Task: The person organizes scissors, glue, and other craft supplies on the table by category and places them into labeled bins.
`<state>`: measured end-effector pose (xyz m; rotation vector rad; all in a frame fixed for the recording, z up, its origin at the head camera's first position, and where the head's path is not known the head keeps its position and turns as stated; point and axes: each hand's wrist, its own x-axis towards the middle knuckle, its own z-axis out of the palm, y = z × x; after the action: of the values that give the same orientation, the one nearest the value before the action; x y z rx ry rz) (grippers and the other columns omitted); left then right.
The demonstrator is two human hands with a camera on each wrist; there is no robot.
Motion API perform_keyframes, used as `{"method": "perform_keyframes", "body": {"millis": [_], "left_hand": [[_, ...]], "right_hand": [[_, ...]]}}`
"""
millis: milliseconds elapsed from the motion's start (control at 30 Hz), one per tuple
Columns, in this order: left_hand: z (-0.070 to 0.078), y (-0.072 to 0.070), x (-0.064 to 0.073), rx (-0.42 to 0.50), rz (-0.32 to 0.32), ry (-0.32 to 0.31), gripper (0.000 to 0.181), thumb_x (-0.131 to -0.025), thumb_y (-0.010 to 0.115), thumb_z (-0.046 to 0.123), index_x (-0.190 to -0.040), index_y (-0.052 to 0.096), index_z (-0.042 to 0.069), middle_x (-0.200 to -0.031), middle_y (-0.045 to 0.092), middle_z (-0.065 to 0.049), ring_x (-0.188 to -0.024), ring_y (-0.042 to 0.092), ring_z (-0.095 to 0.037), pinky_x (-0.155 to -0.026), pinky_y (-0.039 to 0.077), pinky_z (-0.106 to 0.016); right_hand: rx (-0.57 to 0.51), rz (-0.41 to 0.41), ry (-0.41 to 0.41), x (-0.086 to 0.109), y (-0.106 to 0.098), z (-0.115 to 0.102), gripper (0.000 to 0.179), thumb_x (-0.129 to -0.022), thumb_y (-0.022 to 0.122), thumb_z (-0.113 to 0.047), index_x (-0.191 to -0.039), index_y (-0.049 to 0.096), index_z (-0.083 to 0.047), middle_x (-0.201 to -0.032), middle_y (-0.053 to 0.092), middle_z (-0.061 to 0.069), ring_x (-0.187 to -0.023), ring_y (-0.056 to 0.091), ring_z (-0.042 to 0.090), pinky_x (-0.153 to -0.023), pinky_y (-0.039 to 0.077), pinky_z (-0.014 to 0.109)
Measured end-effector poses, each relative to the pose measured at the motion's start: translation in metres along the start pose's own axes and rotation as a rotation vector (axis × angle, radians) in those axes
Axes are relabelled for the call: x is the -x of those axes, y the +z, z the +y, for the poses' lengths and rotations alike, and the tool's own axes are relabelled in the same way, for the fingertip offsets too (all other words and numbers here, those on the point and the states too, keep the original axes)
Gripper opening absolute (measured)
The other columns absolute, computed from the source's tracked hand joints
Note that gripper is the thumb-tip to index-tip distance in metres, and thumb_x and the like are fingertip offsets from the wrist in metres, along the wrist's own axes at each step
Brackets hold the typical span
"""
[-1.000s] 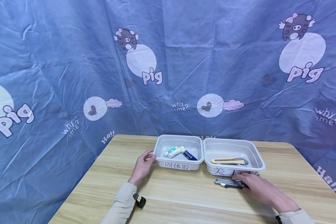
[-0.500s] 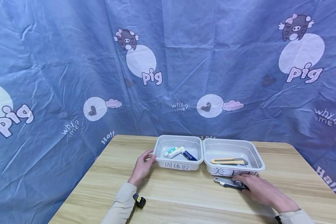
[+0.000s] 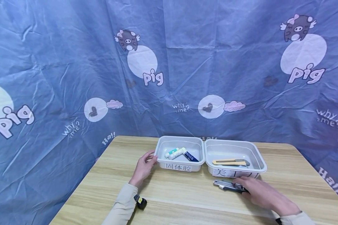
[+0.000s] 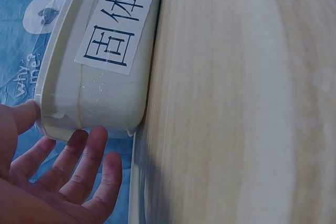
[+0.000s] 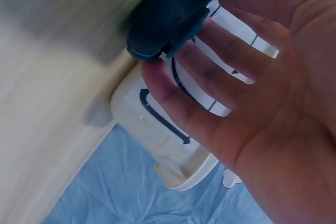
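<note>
My right hand (image 3: 260, 191) grips a utility knife (image 3: 228, 185) by its dark handle, in front of the right bin, with the metal end pointing left. In the right wrist view, thumb and fingertips pinch the rounded dark end of the knife (image 5: 165, 19). My left hand (image 3: 143, 167) touches the left corner of the left white bin (image 3: 197, 166). Seen from the left wrist, the thumb meets the rim and relaxed, spread fingers (image 4: 97, 148) touch the end wall. Glue sticks (image 3: 176, 153) lie in that bin. Inside the right white bin (image 3: 263, 167) lies a yellow utility knife (image 3: 229, 162).
Both bins stand side by side at the back of the wooden table (image 3: 180, 200); paper labels with Chinese characters are on their fronts. A second item behind the yellow knife is mostly hidden. A blue patterned curtain (image 3: 186, 68) hangs behind the table.
My right hand and the utility knife have shifted slightly left and toward me, away from the right bin's front. The left hand has stayed in place.
</note>
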<state>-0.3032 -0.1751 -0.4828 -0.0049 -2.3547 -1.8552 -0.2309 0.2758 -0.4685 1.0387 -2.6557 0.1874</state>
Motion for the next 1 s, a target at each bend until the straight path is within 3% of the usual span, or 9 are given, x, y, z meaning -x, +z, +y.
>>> {"method": "perform_keyframes", "body": {"millis": [300,667,867,1000], "left_hand": [[0.001,0.0,0.001,0.023,-0.003,0.013,0.044,-0.102,0.064,0.017,-0.142,0.056,0.0,-0.121,0.068,-0.025,-0.096,0.071,-0.036,-0.077,0.058,-0.034],[-0.001,0.0,0.0,0.016,0.003,-0.001,0.042,-0.102,0.064,0.016,-0.142,0.057,0.003,-0.122,0.069,-0.022,-0.096,0.072,-0.03,-0.084,0.059,-0.04],[-0.001,0.0,-0.001,0.015,-0.002,0.01,0.043,-0.103,0.064,0.017,-0.142,0.057,0.002,-0.121,0.069,-0.023,-0.095,0.072,-0.031,-0.082,0.06,-0.038],[-0.001,0.0,-0.002,0.017,0.001,0.007,0.042,-0.103,0.063,0.017,-0.142,0.057,0.002,-0.121,0.069,-0.023,-0.095,0.072,-0.03,-0.083,0.06,-0.038]], "right_hand": [[0.005,0.053,-0.048,-0.003,-0.005,-0.006,0.053,-0.069,0.086,-0.004,-0.118,0.07,-0.016,-0.111,0.068,-0.002,-0.098,0.066,0.018,-0.078,0.059,0.041],[0.027,0.106,-0.081,-0.006,-0.013,-0.015,0.054,-0.068,0.086,-0.002,-0.118,0.069,-0.015,-0.108,0.066,-0.004,-0.095,0.066,0.016,-0.073,0.058,0.037],[0.052,0.143,-0.106,-0.008,-0.02,-0.019,0.057,-0.068,0.087,-0.005,-0.121,0.069,-0.016,-0.106,0.066,-0.005,-0.092,0.065,0.014,-0.067,0.057,0.036],[0.061,0.159,-0.119,-0.011,-0.026,-0.023,0.059,-0.069,0.087,-0.006,-0.124,0.068,-0.015,-0.106,0.067,-0.004,-0.093,0.067,0.017,-0.07,0.059,0.039]]}}
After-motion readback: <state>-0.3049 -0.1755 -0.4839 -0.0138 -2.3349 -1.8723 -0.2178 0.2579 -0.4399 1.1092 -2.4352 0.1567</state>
